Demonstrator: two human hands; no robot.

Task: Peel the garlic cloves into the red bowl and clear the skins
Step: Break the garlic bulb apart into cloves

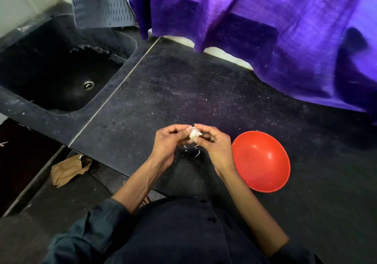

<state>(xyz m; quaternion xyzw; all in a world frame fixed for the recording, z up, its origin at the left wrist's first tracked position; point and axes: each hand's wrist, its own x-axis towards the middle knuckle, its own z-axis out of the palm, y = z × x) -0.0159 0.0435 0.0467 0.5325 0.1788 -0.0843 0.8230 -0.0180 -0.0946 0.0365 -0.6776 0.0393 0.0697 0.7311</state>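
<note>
Both hands meet just above the near edge of the black stone counter [183, 92], and between them is a small white clump of garlic [195, 133], papery skin ruffled around it. The left hand [170, 141] has its fingers curled in, fingertips pinching the garlic from its side; the right hand [214, 143] does the same from the other side, thumb and forefinger closed tight on the clump, a ring on one of its fingers. Whether it is a single clove or a piece of a bulb, I cannot tell from here. A few thin white slivers of skin [196, 153] show just below the hands, and finer white flecks are scattered across the counter. The red bowl [262, 161] sits on the counter just to the right of the right hand, near but not touching it, upright, with only a few pale specks inside. To the left the counter drops into a dark sink [61, 76] with a metal drain [88, 85]. A grey perforated mat [100, 2] leans behind the sink. Purple cloth [265, 29] hangs down along the back, its hem resting on the counter at the right. A crumpled brown paper bag [68, 169] lies on the floor below the counter edge.
</note>
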